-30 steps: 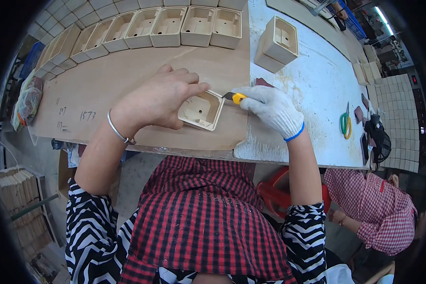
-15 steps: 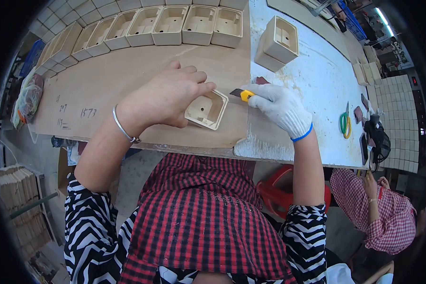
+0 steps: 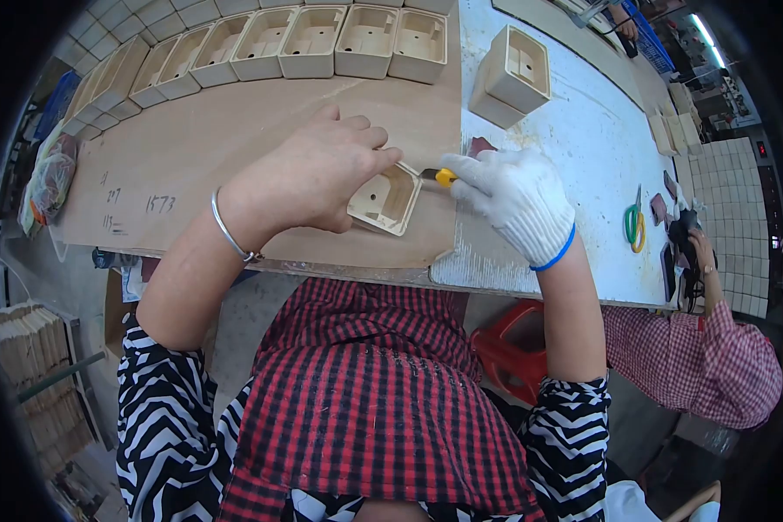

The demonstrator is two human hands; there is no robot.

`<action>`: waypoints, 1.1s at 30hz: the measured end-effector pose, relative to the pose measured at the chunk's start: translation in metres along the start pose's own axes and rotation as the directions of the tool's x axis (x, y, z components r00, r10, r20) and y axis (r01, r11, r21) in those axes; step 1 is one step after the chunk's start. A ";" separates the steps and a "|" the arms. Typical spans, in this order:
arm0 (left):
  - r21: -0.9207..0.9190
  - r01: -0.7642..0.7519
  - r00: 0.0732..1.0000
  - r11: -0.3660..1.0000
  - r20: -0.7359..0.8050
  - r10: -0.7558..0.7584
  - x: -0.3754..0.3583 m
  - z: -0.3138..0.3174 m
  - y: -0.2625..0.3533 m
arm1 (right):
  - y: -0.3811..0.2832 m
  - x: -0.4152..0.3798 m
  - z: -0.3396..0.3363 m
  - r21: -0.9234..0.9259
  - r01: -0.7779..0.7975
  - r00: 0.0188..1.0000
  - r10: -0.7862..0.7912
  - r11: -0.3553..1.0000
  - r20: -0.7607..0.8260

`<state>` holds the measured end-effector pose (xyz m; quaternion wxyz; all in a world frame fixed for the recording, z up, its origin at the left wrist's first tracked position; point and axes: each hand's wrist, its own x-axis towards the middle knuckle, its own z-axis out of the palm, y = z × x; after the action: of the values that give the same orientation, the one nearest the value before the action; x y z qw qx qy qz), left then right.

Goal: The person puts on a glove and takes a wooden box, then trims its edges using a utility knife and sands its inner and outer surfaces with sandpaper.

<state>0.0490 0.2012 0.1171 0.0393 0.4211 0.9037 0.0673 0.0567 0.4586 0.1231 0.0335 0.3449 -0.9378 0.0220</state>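
Note:
My bare left hand (image 3: 335,174) grips a cream box (image 3: 390,202) at its left side, the open top tilted so the inside with a small hole shows. In my right hand (image 3: 518,196), which wears a white knitted glove, is a yellow utility knife (image 3: 444,177). Its dark blade points left and lies at the box's upper right rim; whether it touches is hard to tell. The box is over the brown board (image 3: 261,187) on the table. Just beyond the gloved fingers lies a dark red scrap (image 3: 482,146).
A curved row of similar boxes (image 3: 309,43) lines the back. Two stacked boxes (image 3: 513,78) stand at back right. Green-and-yellow scissors (image 3: 635,226) lie on the right. A red stool (image 3: 509,348) is below the table edge. A co-worker in a checked garment (image 3: 713,365) reaches toward a black bag (image 3: 690,252).
The knife has come left to the box's rim as my right hand turned slightly. The box has shifted a little right. The co-worker's hand has moved up to the black bag.

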 end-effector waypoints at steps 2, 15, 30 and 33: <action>0.016 -0.005 1.000 1.000 0.001 0.005 0.002 -0.001 0.002 | 0.003 -0.002 0.001 0.003 0.004 1.000 -0.004 1.000 0.014; -0.009 0.018 0.999 1.000 -0.030 -0.018 -0.005 0.000 0.000 | 0.009 -0.008 0.030 0.740 -0.441 0.887 0.374 0.508 0.271; -0.052 -0.001 0.998 0.999 -0.058 -0.002 -0.008 0.010 -0.011 | 0.006 -0.013 0.036 0.749 -0.606 0.789 0.324 0.268 0.523; -0.053 0.010 0.999 0.999 -0.050 -0.013 -0.008 0.009 -0.009 | -0.002 -0.017 0.034 0.771 -0.627 0.773 0.209 0.114 0.599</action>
<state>0.0487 0.1898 0.1073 0.0283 0.4127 0.9047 0.1016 0.0689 0.4660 0.0878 -0.3524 0.0042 -0.7725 0.5282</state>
